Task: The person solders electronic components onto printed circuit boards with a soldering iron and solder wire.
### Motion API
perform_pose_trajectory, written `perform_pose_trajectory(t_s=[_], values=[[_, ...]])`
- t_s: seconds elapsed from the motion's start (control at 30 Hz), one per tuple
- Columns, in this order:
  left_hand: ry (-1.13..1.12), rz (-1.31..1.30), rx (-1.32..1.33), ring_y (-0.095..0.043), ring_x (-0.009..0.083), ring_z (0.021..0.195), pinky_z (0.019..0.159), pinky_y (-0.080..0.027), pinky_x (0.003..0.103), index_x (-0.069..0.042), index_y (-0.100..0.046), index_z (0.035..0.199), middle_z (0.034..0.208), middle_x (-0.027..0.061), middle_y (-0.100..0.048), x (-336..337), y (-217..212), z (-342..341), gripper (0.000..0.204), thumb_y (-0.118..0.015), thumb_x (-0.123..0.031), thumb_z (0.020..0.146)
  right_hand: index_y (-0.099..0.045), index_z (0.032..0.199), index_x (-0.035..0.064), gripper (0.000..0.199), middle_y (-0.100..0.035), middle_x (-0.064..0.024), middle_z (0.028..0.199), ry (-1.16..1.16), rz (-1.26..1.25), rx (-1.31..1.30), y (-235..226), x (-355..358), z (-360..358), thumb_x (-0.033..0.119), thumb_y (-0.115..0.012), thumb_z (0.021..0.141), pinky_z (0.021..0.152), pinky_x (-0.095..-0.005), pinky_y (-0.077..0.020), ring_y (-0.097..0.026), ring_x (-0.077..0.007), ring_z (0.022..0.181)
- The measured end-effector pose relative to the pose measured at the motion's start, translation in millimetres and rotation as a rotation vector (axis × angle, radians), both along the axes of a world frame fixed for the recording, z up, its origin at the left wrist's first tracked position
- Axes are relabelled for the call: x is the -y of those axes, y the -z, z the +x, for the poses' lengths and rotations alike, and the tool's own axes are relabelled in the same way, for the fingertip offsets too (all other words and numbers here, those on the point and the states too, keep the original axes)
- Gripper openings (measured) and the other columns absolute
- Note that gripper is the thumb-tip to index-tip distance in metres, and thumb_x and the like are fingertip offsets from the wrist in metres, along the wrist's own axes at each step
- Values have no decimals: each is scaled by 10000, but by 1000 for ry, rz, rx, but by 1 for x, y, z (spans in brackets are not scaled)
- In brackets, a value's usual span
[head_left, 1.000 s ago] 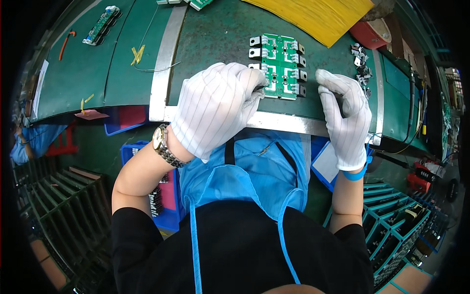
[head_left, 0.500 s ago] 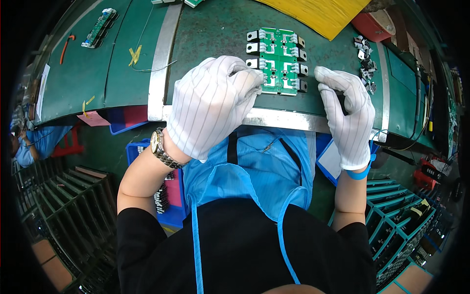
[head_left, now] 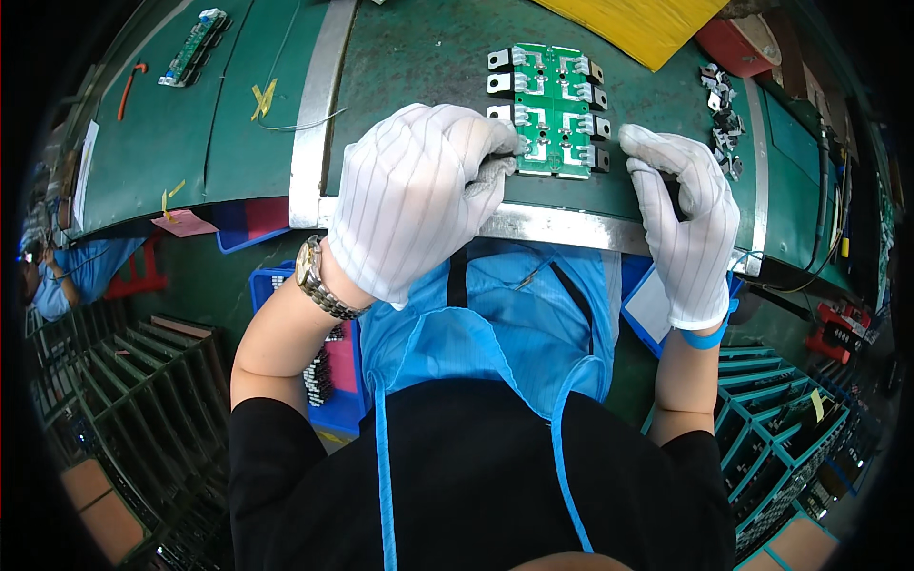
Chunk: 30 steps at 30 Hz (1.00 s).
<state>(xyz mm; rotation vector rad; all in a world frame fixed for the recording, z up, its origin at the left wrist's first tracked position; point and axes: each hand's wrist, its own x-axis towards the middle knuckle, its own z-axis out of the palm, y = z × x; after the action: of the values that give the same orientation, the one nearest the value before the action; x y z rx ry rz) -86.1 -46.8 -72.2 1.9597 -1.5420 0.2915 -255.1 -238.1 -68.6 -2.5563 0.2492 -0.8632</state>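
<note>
Green circuit board (head_left: 550,112) lies flat on the green counter (head_left: 419,57), just past its metal front edge. Left hand (head_left: 419,195), white-gloved, has fingers curled against the board's near left corner, pinching something small I cannot make out. Right hand (head_left: 687,219), gloved, sits just right of the board, fingers loosely bent, holding nothing visible.

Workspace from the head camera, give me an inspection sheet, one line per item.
Surface: green bench mat with a metal front edge strip.
Job's things: green circuit board with metal-tabbed parts along both sides, lying flat.
Clutter: loose small parts at right; yellow sheet; second board far left.
Grips: left hand, gloved, pinches at the board's near left corner; right hand, gloved, touches its near right corner.
Cables: black cable at right.
Surroundings: blue bin below; another person's sleeve at left.
</note>
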Motion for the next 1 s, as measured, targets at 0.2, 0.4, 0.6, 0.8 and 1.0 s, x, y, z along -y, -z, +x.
perform_pose_trajectory(t_s=[0.2, 0.4, 0.6, 0.8, 1.0], values=[[-31, 85, 147, -673, 219, 856, 783, -539, 337, -126, -713, 907, 915, 6, -701, 0, -3, -3, 184, -768, -93, 734, -723, 1031, 59, 226, -729, -78, 1001, -6, 2, 4, 1, 0, 0, -12, -709, 816, 816, -355, -541, -684, -270, 941], [-22, 59, 189, -675, 221, 898, 819, -537, 351, -131, -704, 926, 977, 6, -701, 0, 0, -2, 204, -776, -94, 739, -724, 1028, 61, 222, -732, -76, 1002, -7, -17, 1, 1, 0, 0, -9, -707, 818, 822, -358, -542, -686, -274, 940], [-1, 77, 105, -679, 240, 909, 832, -533, 368, -119, -698, 956, 972, 20, -708, 0, -2, -2, 240, -774, -69, 734, -730, 1028, 63, 220, -731, -80, 998, 2, -11, -10, -1, -1, 1, -3, -706, 819, 820, -359, -541, -686, -276, 936], [-26, 111, 18, -671, 253, 876, 810, -527, 367, -116, -698, 965, 927, 33, -695, 3, -6, -2, 259, -767, -63, 721, -734, 1028, 62, 218, -733, -78, 988, 16, -14, -22, -1, -3, 0, 1, -706, 820, 812, -359, -540, -686, -272, 934], [-6, 82, 45, -665, 253, 861, 788, -525, 366, -121, -709, 928, 911, 29, -688, 5, -4, -2, 228, -764, -77, 712, -729, 1025, 64, 224, -739, -71, 1002, -8, -18, 2, 0, -3, 0, -11, -708, 814, 820, -358, -544, -692, -270, 937]])
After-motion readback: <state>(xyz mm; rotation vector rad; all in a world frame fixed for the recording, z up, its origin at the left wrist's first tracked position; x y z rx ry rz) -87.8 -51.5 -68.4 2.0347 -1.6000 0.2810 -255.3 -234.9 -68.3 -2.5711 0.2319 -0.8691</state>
